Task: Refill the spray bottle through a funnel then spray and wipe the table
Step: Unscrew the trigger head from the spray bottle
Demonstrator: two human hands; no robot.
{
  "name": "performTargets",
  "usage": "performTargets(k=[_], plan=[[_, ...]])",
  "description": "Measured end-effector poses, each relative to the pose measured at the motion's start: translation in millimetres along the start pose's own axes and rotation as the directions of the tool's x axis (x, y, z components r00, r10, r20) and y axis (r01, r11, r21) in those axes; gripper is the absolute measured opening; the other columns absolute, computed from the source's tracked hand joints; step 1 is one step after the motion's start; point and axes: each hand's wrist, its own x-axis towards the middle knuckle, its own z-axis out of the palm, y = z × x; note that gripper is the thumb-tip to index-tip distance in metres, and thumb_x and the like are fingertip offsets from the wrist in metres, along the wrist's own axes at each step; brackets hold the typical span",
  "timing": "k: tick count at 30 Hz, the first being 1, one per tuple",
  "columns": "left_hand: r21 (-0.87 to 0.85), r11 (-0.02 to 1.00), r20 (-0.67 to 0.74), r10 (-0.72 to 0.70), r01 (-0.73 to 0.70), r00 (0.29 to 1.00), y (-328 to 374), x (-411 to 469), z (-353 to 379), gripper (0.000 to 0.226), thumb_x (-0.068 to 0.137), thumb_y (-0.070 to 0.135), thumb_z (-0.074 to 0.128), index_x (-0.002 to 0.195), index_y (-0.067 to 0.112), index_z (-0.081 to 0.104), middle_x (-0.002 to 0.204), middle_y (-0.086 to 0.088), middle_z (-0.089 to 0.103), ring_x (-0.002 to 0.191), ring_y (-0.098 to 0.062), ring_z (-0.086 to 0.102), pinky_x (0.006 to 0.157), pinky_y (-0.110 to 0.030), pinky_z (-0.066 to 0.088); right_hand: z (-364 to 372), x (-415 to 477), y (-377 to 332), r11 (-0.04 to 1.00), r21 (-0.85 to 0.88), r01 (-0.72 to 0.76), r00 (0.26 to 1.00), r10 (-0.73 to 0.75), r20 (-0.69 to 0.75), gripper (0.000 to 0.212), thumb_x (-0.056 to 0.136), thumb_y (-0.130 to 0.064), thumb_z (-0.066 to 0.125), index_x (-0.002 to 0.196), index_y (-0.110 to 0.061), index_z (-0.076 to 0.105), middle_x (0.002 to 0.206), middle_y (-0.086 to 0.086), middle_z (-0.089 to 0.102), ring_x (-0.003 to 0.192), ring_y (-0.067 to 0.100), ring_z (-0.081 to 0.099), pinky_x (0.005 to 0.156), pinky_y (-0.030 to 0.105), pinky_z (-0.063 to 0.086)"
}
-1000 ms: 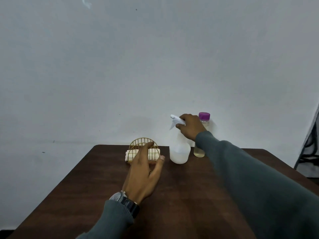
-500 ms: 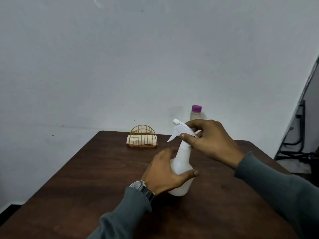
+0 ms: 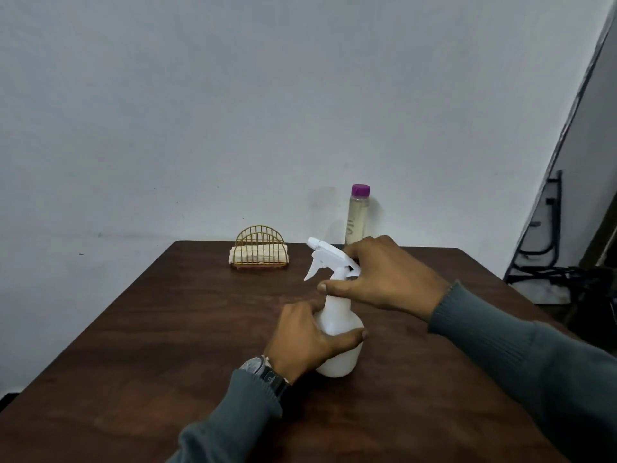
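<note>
A white spray bottle (image 3: 338,357) stands upright near the middle of the dark wooden table (image 3: 167,329). My left hand (image 3: 305,339) grips its round body from the left, thumb across the front. My right hand (image 3: 384,279) grips the white trigger head at the neck. Behind, by the wall, stands a tall clear bottle (image 3: 358,215) with a purple cap and pale yellowish liquid. A gold wire holder (image 3: 260,250) at the back holds a folded pale cloth. No funnel is in view.
A plain grey wall rises right behind the table's far edge. Dark cables and a black frame (image 3: 547,262) sit off the table's right side. The table's left edge runs diagonally toward me.
The spray bottle came from the back of the table to the middle. My left hand left the wire holder and took the bottle's body. Since half a second ago little has moved.
</note>
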Motion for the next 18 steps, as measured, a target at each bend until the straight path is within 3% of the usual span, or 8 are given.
performTargets(k=[3, 5, 7, 9, 12, 15, 16, 18], plan=[[-0.014, 1.000, -0.008, 0.010, -0.011, 1.000, 1.4, -0.3, 0.1, 0.047, 0.068, 0.059, 0.090, 0.097, 0.022, 0.081, 0.088, 0.008, 0.079, 0.086, 0.002, 0.070, 0.073, -0.023, 0.054, -0.8, 2.6, -2.6, 1.000, -0.025, -0.002, 0.998, 0.003, 0.058, 0.044, 0.082, -0.052, 0.078, 0.074, -0.012, 0.061, 0.067, -0.003, 0.054, 0.059, 0.010, 0.047, 0.052, 0.029, 0.031], [-0.006, 1.000, -0.016, 0.008, -0.008, 1.000, 1.8, 0.6, 0.2, 0.046, 0.068, 0.058, 0.090, 0.094, 0.022, 0.080, 0.086, 0.007, 0.078, 0.087, 0.001, 0.068, 0.072, -0.024, 0.053, -4.1, 3.2, -4.4, 0.999, -0.031, 0.020, 0.998, -0.018, 0.067, 0.039, 0.082, -0.048, 0.079, 0.081, -0.013, 0.063, 0.070, -0.004, 0.055, 0.060, 0.009, 0.047, 0.053, 0.030, 0.030], [0.002, 1.000, -0.022, 0.002, -0.002, 1.000, 2.2, 0.9, 0.1, 0.046, 0.068, 0.059, 0.090, 0.093, 0.021, 0.080, 0.086, 0.007, 0.078, 0.088, -0.001, 0.067, 0.072, -0.025, 0.052, -7.5, 3.0, -6.9, 0.999, -0.037, 0.037, 0.995, -0.034, 0.096, 0.031, 0.083, -0.043, 0.079, 0.089, -0.017, 0.063, 0.076, -0.006, 0.058, 0.066, 0.009, 0.051, 0.055, 0.032, 0.034], [0.006, 1.000, -0.024, 0.012, -0.012, 1.000, 2.4, 1.2, -0.3, 0.047, 0.068, 0.060, 0.089, 0.093, 0.021, 0.080, 0.085, 0.008, 0.078, 0.083, -0.003, 0.069, 0.070, -0.024, 0.053, -10.1, 4.4, -6.6, 0.998, -0.008, 0.061, 0.990, -0.059, 0.125, 0.023, 0.084, -0.029, 0.079, 0.101, -0.019, 0.067, 0.088, -0.005, 0.066, 0.078, 0.012, 0.059, 0.062, 0.036, 0.047], [0.025, 0.999, -0.020, 0.032, -0.031, 0.999, 3.6, 0.9, -1.1, 0.049, 0.069, 0.057, 0.090, 0.096, 0.018, 0.078, 0.085, 0.010, 0.074, 0.080, -0.002, 0.069, 0.069, -0.018, 0.053, -14.9, 5.8, -1.9, 0.989, 0.114, 0.098, 0.966, -0.122, 0.227, 0.043, 0.083, -0.006, 0.067, 0.122, -0.024, 0.068, 0.109, -0.004, 0.071, 0.101, 0.017, 0.066, 0.086, 0.045, 0.059], [-0.005, 1.000, -0.005, -0.005, 0.005, 1.000, 1.3, 0.8, -0.4, 0.049, 0.066, 0.063, 0.088, 0.087, 0.020, 0.078, 0.081, 0.006, 0.077, 0.079, -0.005, 0.071, 0.071, -0.032, 0.055, -19.8, 5.0, 2.4, 0.985, 0.161, 0.056, 0.938, -0.107, 0.329, 0.077, 0.085, -0.024, 0.081, 0.151, -0.034, 0.043, 0.134, -0.011, 0.061, 0.120, 0.012, 0.059, 0.101, 0.036, 0.054], [-0.014, 1.000, -0.010, -0.002, 0.002, 1.000, 0.7, 0.6, 0.3, 0.050, 0.065, 0.065, 0.087, 0.086, 0.020, 0.078, 0.081, 0.006, 0.077, 0.079, -0.004, 0.071, 0.071, -0.034, 0.055, -20.0, 4.6, 2.9, 0.991, 0.128, 0.049, 0.950, -0.086, 0.301, 0.087, 0.083, -0.039, 0.085, 0.155, -0.035, 0.036, 0.135, -0.013, 0.058, 0.122, 0.011, 0.057, 0.101, 0.032, 0.051], [-0.016, 1.000, -0.022, 0.009, -0.009, 1.000, -1.1, 0.9, 1.9, 0.046, 0.065, 0.063, 0.087, 0.082, 0.022, 0.077, 0.077, 0.007, 0.076, 0.077, -0.002, 0.070, 0.068, -0.029, 0.054, -17.6, 4.3, 2.0, 0.998, 0.046, 0.045, 0.978, -0.053, 0.202, 0.091, 0.080, -0.057, 0.082, 0.154, -0.034, 0.035, 0.117, -0.015, 0.060, 0.110, 0.012, 0.060, 0.086, 0.027, 0.049]])
